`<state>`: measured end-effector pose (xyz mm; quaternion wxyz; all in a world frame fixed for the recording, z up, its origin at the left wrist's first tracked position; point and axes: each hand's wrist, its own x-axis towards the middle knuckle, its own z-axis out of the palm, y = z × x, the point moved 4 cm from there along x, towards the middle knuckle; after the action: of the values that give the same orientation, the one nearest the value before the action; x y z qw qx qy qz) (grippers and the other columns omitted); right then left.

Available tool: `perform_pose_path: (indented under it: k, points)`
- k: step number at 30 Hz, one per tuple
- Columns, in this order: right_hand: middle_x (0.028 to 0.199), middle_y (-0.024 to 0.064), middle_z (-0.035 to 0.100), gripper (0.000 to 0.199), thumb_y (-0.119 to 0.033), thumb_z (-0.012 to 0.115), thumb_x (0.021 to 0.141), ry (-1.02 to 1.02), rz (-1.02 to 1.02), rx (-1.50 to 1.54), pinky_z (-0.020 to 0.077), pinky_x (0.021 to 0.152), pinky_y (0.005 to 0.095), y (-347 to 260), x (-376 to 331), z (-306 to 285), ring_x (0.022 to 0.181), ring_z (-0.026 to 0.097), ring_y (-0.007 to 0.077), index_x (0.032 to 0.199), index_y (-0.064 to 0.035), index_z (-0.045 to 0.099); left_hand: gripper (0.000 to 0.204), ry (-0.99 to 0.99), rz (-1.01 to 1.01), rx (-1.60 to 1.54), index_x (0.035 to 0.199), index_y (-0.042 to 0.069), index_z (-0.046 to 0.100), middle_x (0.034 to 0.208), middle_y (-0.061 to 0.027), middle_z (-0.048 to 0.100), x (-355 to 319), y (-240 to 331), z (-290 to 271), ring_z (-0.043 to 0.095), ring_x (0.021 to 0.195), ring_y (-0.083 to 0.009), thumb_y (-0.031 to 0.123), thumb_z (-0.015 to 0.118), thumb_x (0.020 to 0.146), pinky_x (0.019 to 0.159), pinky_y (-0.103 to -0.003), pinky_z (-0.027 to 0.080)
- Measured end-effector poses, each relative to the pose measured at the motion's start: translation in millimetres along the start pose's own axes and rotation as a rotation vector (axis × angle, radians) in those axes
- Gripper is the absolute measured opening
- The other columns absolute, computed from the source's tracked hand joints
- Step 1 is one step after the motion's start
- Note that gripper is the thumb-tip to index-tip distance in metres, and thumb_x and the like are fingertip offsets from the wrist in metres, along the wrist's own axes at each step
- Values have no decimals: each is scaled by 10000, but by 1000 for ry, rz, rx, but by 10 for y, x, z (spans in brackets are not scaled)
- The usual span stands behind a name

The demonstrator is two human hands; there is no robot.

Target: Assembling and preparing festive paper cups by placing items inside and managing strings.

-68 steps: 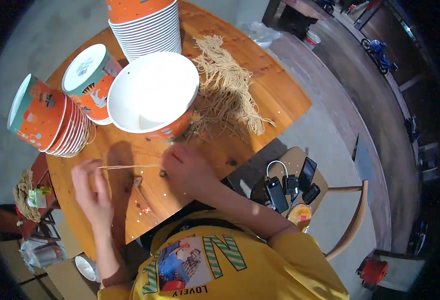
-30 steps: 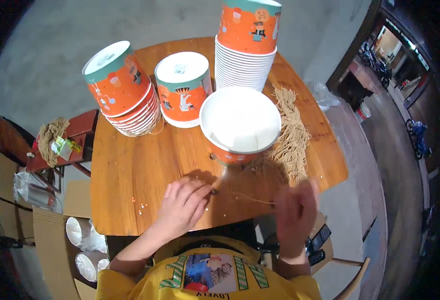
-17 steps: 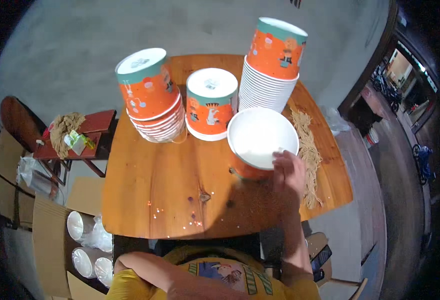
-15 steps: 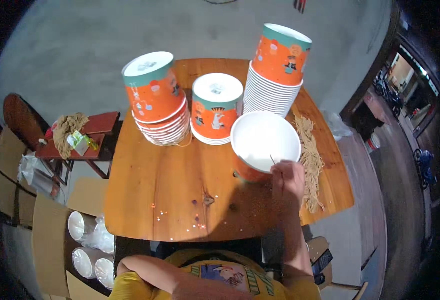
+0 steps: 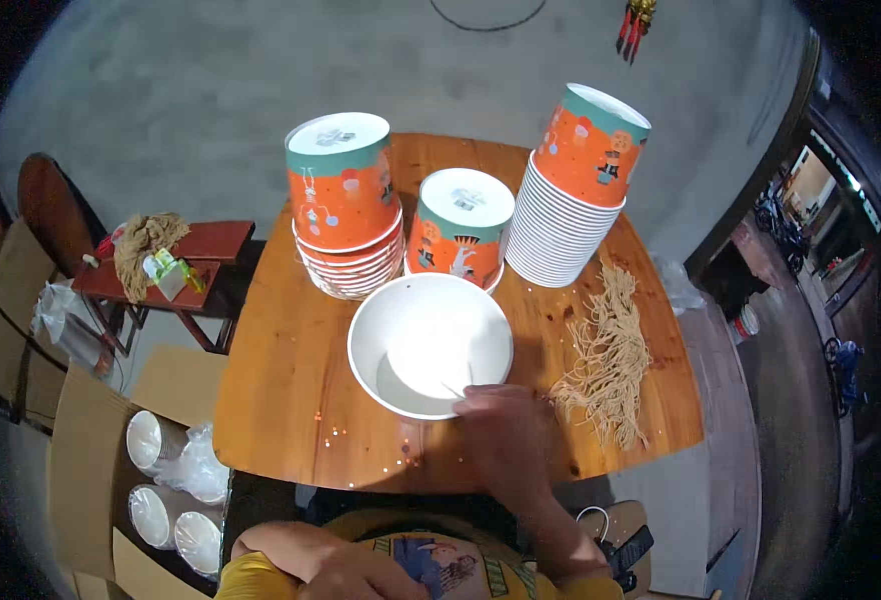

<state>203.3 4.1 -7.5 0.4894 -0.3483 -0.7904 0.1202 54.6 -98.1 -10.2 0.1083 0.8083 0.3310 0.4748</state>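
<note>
A white-lined paper bucket (image 5: 411, 335) faces up at the middle of the table, its open mouth toward me. My right hand (image 5: 506, 430) is closed on the bucket's near right rim, and a thin cord end pokes out by the fingertips into the bucket. Low at the bottom edge lies my left hand (image 5: 361, 578) against my front; its fingers are mostly cut off from view. Right of the bucket spreads a loose bundle of tan cords (image 5: 611, 360).
Upside-down orange and green paper buckets stand behind: a left stack (image 5: 346, 200), a short middle stack (image 5: 461, 225) and a tall right stack (image 5: 581, 190). A red bench (image 5: 211, 245) holds more cord. Wrapped buckets fill a cardboard box (image 5: 86, 480) at lower left.
The bucket has moved left and nearer to me, with my right hand on its rim. The tan cords look more spread out. The whole view has shifted slightly.
</note>
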Motion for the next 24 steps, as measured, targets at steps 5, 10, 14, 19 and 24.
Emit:
perform_pose_path:
  k: [5,10,14,19,24]
  points:
    - [769,83,582,26,-18,574,828,110,40,170,449,606,278,121,-83,-158,654,551,188,845,-36,582,410,-12,-51,163,1042,4,542,1028,-128,540,499,-259,-81,523,950,-328,122,732,699,807,-410,420]
    - [633,97,563,167,-152,564,867,13,552,258,449,562,354,416,-346,-187,560,529,206,763,-22,573,381,-99,-111,343,1062,38,554,957,-133,567,799,-552,35,550,908,-315,180,720,750,771,-405,439]
    - [641,113,570,164,-151,571,864,29,624,253,449,555,362,511,-431,-129,569,546,217,783,-10,587,275,-206,-155,315,1021,44,565,837,-105,548,815,-660,71,552,806,-293,177,663,802,739,-377,424]
    - [702,159,615,135,-161,578,874,-191,473,134,478,570,375,525,-479,-130,623,619,285,885,-38,631,338,-298,-71,352,1127,58,560,941,-91,555,846,-523,137,541,912,-269,145,640,810,794,-384,416]
    - [686,104,602,159,-175,562,886,-318,504,360,463,559,318,316,-391,-192,626,586,188,910,-29,621,420,-409,94,298,1213,13,533,919,-61,521,850,-227,289,522,912,-214,144,618,824,813,-345,398]
